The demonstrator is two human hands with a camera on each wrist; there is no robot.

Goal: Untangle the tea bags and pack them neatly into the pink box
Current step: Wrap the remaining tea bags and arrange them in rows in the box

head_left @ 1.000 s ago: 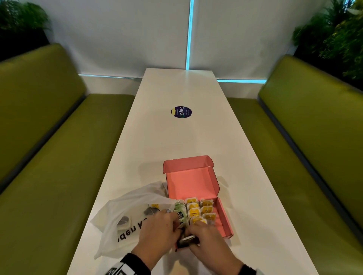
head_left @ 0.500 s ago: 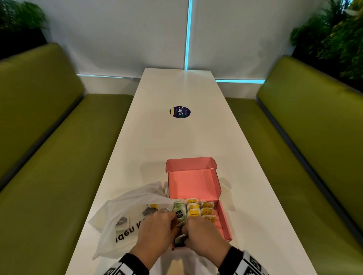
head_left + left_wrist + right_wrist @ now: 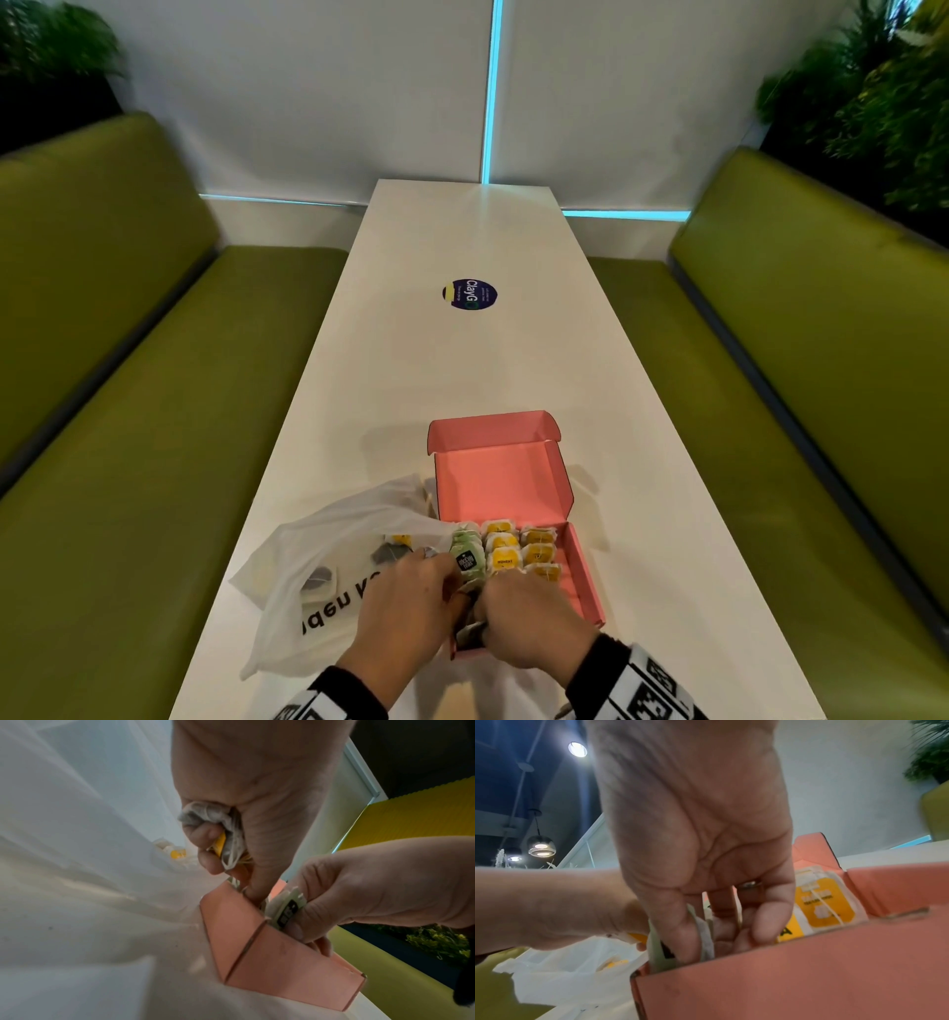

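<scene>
The right hand (image 3: 534, 619) has slid nearer the left hand (image 3: 405, 611), pinching a green-tagged tea bag (image 3: 287, 906) into the pink box (image 3: 585, 580); the left grips a spare yellow-tagged tea bag (image 3: 221, 833); packing nears completion.

Head: I look down along the bench (image 3: 462, 370) from above.
Wrists: close, low, facing upward past each palm.
Shared: pink box (image 3: 583, 575) near corner (image 3: 257, 949) (image 3: 782, 983).

The right hand (image 3: 534, 624) has drawn nearer, baring more patterned sleeve (image 3: 637, 683), its fingers (image 3: 693, 933) deeper among the tea bags (image 3: 500, 552).
</scene>
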